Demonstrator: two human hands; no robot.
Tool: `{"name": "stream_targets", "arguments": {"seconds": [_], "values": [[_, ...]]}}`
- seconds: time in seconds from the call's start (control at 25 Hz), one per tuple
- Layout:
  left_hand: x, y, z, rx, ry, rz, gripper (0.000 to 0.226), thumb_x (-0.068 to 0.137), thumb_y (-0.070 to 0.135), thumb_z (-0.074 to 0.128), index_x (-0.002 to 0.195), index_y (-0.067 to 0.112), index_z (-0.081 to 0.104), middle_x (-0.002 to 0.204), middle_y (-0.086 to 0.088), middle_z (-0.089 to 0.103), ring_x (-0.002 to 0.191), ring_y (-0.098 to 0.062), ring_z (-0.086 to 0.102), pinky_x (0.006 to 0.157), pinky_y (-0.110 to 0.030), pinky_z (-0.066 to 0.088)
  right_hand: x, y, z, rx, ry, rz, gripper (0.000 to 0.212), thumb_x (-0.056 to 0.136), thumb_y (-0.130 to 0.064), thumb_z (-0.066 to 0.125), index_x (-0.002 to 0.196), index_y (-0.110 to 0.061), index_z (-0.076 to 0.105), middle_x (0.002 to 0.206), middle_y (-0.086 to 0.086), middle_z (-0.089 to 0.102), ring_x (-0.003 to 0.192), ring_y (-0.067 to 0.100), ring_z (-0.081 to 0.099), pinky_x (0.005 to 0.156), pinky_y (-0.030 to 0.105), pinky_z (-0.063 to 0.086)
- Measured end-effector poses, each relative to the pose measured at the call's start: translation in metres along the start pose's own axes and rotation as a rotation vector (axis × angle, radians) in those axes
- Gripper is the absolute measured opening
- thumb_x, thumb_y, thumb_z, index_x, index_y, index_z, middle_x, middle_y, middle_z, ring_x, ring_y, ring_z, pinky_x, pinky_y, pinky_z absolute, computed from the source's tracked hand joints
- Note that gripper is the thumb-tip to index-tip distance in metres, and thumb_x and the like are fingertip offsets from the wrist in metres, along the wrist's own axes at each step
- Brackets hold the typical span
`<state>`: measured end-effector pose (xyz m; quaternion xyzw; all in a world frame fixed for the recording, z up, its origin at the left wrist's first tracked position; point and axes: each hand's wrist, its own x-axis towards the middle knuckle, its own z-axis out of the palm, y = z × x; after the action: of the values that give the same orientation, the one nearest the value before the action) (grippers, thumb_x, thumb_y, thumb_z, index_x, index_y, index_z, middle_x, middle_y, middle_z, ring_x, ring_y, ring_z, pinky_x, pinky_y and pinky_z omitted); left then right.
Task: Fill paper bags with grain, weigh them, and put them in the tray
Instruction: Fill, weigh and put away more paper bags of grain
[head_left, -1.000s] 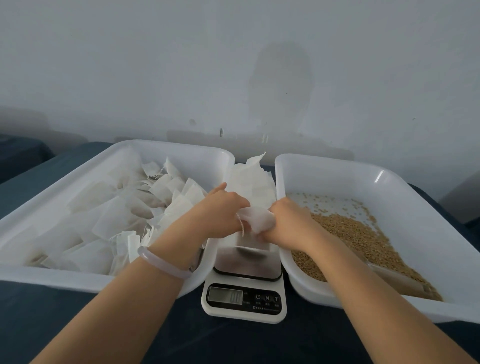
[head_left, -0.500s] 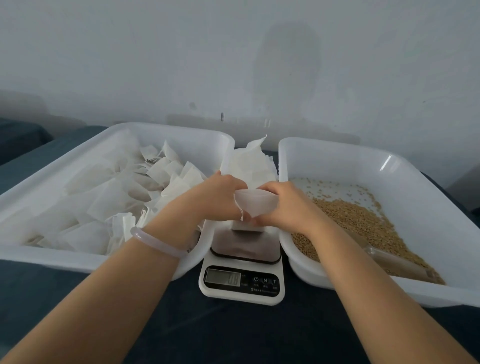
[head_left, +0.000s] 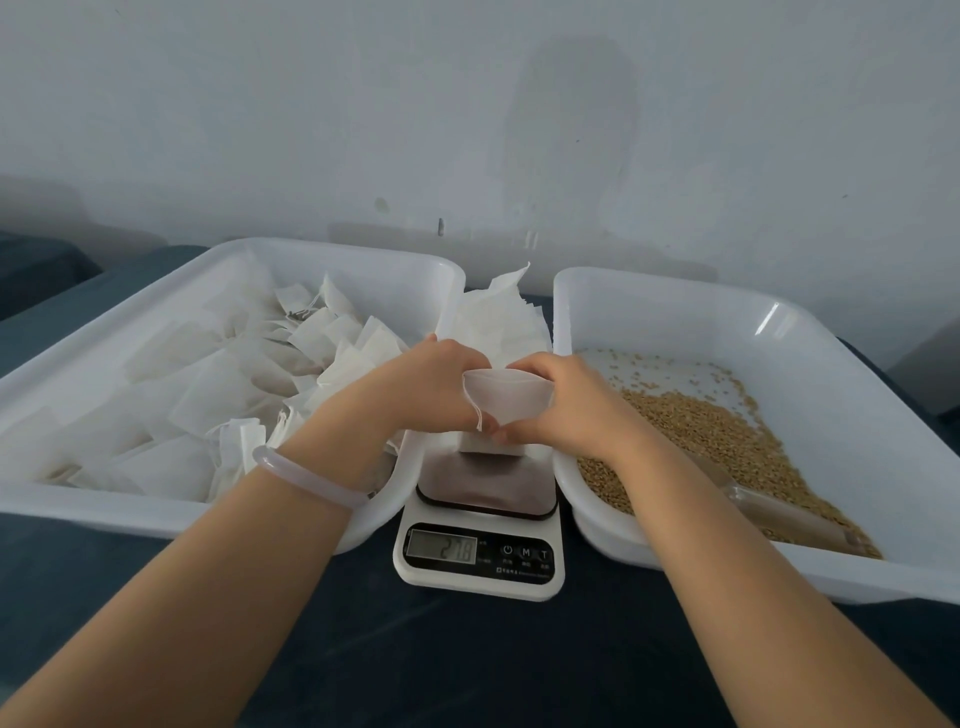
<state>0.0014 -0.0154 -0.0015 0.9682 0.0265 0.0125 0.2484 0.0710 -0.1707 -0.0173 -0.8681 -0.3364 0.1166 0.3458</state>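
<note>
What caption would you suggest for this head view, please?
Left hand and right hand hold a paper bag over the scale, between the bag tray and the grain tray.

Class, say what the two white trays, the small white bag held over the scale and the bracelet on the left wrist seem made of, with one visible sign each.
Left white tray and right white tray: probably moulded plastic, glossy; a highlight streaks the right wall.
Small white bag: thin matte paper or nonwoven fibre; it creases softly.
Pale bracelet: translucent, perhaps jade or glass.
</note>
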Motion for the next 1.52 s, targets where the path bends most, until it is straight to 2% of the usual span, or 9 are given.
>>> {"name": "stream_targets", "arguments": {"seconds": [0.12, 0.32, 0.6, 0.84, 0.96, 1.16, 1.52], "values": [[-0.0007, -0.0003, 0.0001, -0.003, 0.001, -0.004, 0.018, 0.071, 0.028, 0.075, 0.078, 0.023, 0.059, 0.073, 0.008, 0.054, 0.084, -0.017, 0.045, 0.059, -0.026, 0.034, 0.0007, 0.0006, 0.0001, 0.001, 0.002, -0.003, 0.066, 0.057, -0.032, 0.087, 0.116, -0.022, 0.060, 0.112, -0.004, 0.060, 0.098, 0.011, 0.058, 0.077, 0.026, 0.048], [-0.0016, -0.0009, -0.0001, -0.010, -0.005, -0.017, 0.025, 0.070, 0.027, 0.075, 0.064, 0.029, 0.051, 0.069, 0.007, 0.053, 0.076, -0.012, 0.043, 0.057, -0.026, 0.033, 0.0007, 0.0016, 0.0001, 0.014, -0.004, -0.008, 0.063, 0.057, -0.032, 0.086, 0.114, -0.024, 0.061, 0.110, -0.005, 0.062, 0.096, 0.010, 0.059, 0.075, 0.026, 0.048], [-0.0025, 0.0003, -0.0006, 0.005, -0.020, -0.023, 0.022, 0.072, 0.027, 0.073, 0.067, 0.031, 0.052, 0.072, 0.007, 0.055, 0.087, -0.016, 0.047, 0.064, -0.028, 0.037, -0.0002, 0.0013, -0.0004, 0.029, -0.011, -0.012, 0.058, 0.057, -0.031, 0.086, 0.109, -0.027, 0.061, 0.105, -0.007, 0.062, 0.090, 0.006, 0.059, 0.067, 0.019, 0.046], [-0.0031, 0.0004, -0.0014, -0.015, -0.013, -0.016, 0.024, 0.072, 0.024, 0.073, 0.064, 0.032, 0.052, 0.069, 0.006, 0.056, 0.081, -0.013, 0.046, 0.062, -0.027, 0.039, 0.0012, 0.0028, -0.0001, -0.004, -0.008, -0.008, 0.051, 0.062, -0.023, 0.083, 0.109, -0.026, 0.062, 0.107, -0.003, 0.062, 0.091, 0.012, 0.060, 0.070, 0.026, 0.049], [-0.0027, 0.0001, -0.0013, -0.009, -0.025, -0.010, 0.023, 0.073, 0.024, 0.072, 0.065, 0.031, 0.052, 0.070, 0.005, 0.055, 0.078, -0.014, 0.044, 0.061, -0.028, 0.036, 0.0017, 0.0030, 0.0000, -0.012, -0.008, -0.012, 0.048, 0.063, -0.022, 0.082, 0.107, -0.025, 0.063, 0.104, -0.003, 0.063, 0.088, 0.012, 0.060, 0.064, 0.022, 0.046], [-0.0021, -0.0010, -0.0012, -0.009, -0.030, 0.009, 0.028, 0.073, 0.021, 0.072, 0.060, 0.030, 0.049, 0.063, 0.007, 0.051, 0.067, -0.005, 0.041, 0.056, -0.026, 0.031, 0.0009, 0.0021, -0.0002, -0.014, -0.008, -0.013, 0.040, 0.064, -0.021, 0.082, 0.100, -0.025, 0.065, 0.099, -0.003, 0.064, 0.083, 0.010, 0.059, 0.059, 0.019, 0.042], [-0.0003, -0.0026, -0.0004, -0.007, -0.035, 0.013, 0.022, 0.073, 0.023, 0.072, 0.063, 0.029, 0.053, 0.065, 0.007, 0.054, 0.068, -0.002, 0.043, 0.055, -0.024, 0.031, -0.0007, 0.0001, -0.0010, -0.025, -0.009, -0.015, 0.030, 0.065, -0.021, 0.080, 0.089, -0.028, 0.063, 0.094, 0.000, 0.064, 0.080, 0.013, 0.061, 0.061, 0.024, 0.044]]}}
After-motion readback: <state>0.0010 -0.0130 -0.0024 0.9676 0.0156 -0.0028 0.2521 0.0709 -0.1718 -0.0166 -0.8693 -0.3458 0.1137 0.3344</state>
